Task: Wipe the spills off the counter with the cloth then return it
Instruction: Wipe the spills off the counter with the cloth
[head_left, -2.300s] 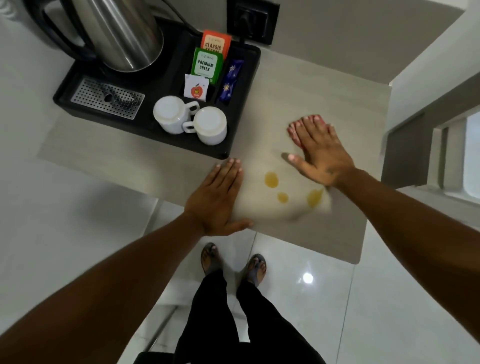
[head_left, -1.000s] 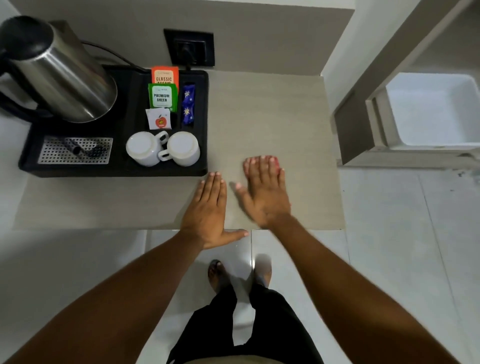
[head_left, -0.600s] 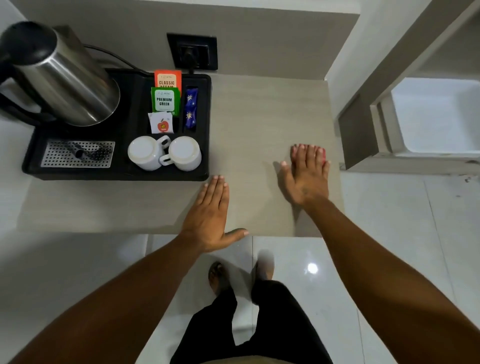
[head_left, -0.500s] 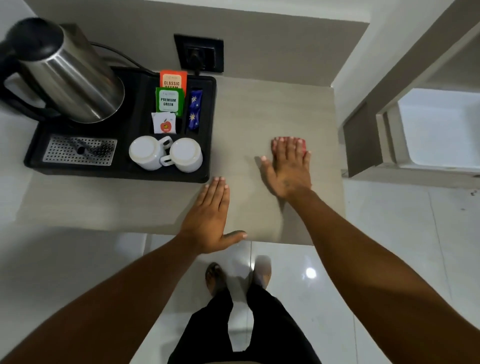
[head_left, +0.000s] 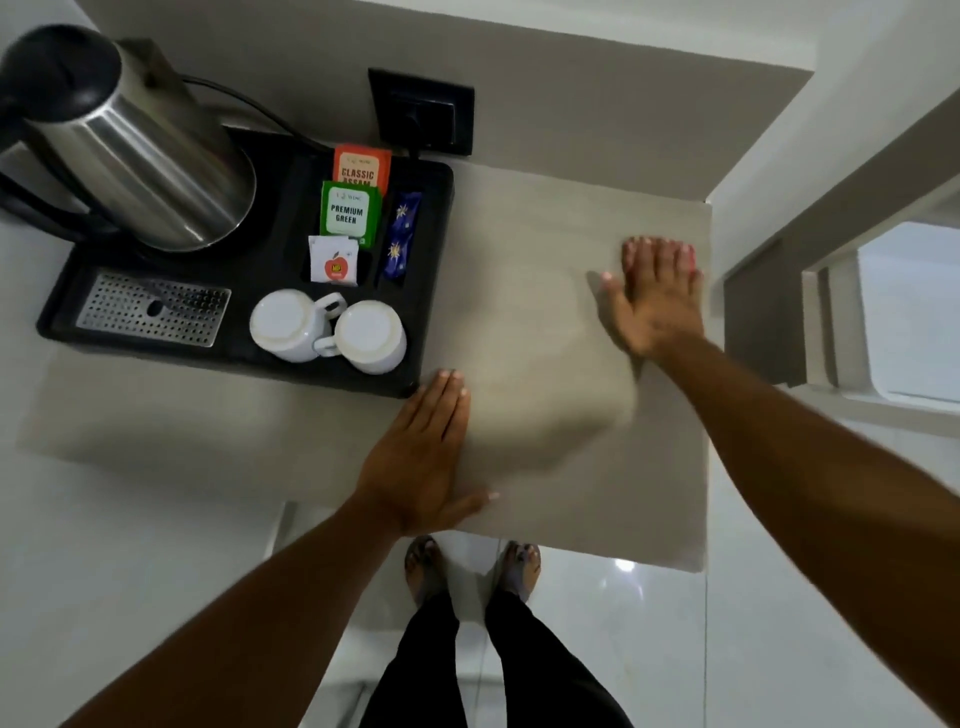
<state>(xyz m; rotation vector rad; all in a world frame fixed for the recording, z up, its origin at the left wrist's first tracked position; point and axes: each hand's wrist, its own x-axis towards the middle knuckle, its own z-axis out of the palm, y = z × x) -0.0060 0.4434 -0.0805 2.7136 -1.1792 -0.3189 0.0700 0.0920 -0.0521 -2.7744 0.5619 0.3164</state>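
1. Head view: the right hand lies flat, fingers spread, palm down near the far right edge of the counter. A sliver of pink cloth peeks out past the fingertips; the rest is hidden under the palm. The hand presses on it rather than gripping it.
2. The left hand rests flat and released on the counter's near edge, fingers together and thumb out to the side, holding nothing. Its fingertips are just beside the near right corner of the black tray.
3. The tray takes up the left part of the counter. On it stand a steel kettle at the far left, a perforated metal drip plate at the near left, and two white cups turned upside down and touching each other.
4. Behind the cups, tea packets stand in a slot: orange, green and a small white one, with a blue sachet beside them.
5. A black wall socket sits behind the tray.
6. The stretch of counter between the two hands shows no spill.
7. Below the counter edge, the person's sandalled feet stand on glossy white floor.
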